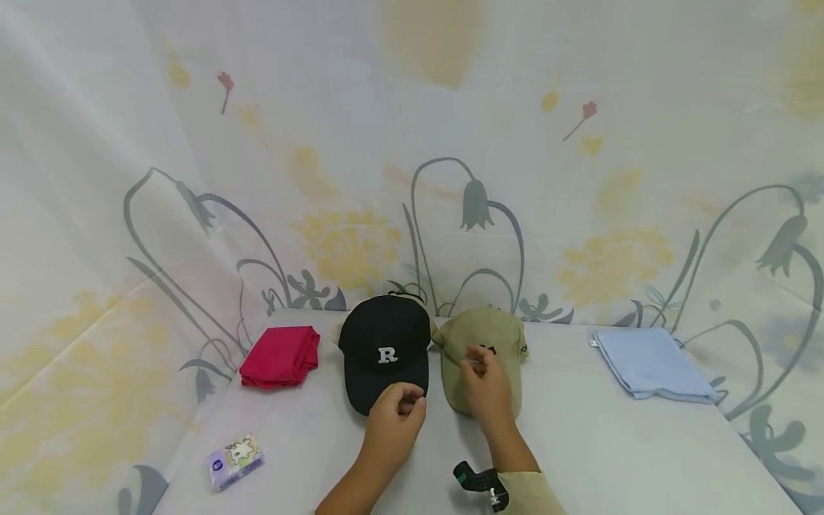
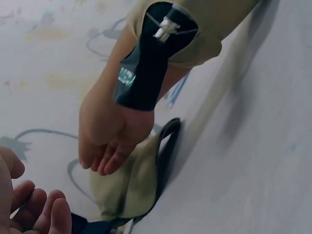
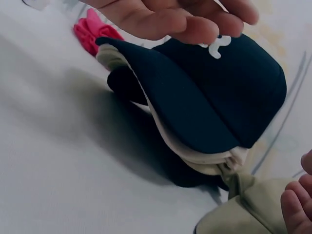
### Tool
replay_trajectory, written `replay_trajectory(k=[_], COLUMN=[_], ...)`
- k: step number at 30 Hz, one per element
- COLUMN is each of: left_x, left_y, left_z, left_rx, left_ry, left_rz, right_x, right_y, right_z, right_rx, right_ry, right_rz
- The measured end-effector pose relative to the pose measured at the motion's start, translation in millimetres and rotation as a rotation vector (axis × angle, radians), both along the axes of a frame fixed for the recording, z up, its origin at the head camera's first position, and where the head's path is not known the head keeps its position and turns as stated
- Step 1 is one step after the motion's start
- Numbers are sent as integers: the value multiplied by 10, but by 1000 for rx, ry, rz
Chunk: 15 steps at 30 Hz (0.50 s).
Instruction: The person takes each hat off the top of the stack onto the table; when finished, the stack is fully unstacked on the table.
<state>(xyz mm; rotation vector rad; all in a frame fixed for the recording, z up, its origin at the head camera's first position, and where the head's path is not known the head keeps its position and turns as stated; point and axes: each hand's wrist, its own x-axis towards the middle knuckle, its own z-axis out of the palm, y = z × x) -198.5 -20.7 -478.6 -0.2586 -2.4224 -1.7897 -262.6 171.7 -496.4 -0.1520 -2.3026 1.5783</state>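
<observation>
A black cap (image 1: 386,336) with a white letter R sits on top of a stack; cream and dark brims show beneath it in the right wrist view. Beside it on the right lies a khaki cap (image 1: 479,325), brim toward me. My left hand (image 1: 395,418) is in front of the black cap's brim, fingers loosely bent, holding nothing. Over the khaki cap hovers my right hand (image 1: 491,390), its fingers relaxed and nothing in them. In the left wrist view the right hand (image 2: 117,126) appears apart from the khaki cap (image 2: 129,185).
Left of the caps is a folded red cloth (image 1: 280,356), with a purple tissue pack (image 1: 235,461) nearer to me. A folded light blue cloth (image 1: 653,363) lies at the right. A flower-patterned curtain (image 1: 360,143) hangs behind the white table (image 1: 599,443).
</observation>
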Motion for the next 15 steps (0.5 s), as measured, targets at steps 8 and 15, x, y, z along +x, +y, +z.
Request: replay_trajectory(k=[8,15], left_x=[-110,-202], left_y=[-310,-579], left_z=[55,48], left_rx=[39,17], left_ry=[68,14], left_rz=[165,278], right_x=[-68,-138], right_y=[-107,-193], right_z=[10,74], right_rx=[-3,27], right_ry=[3,-3], right_rz=[40,47])
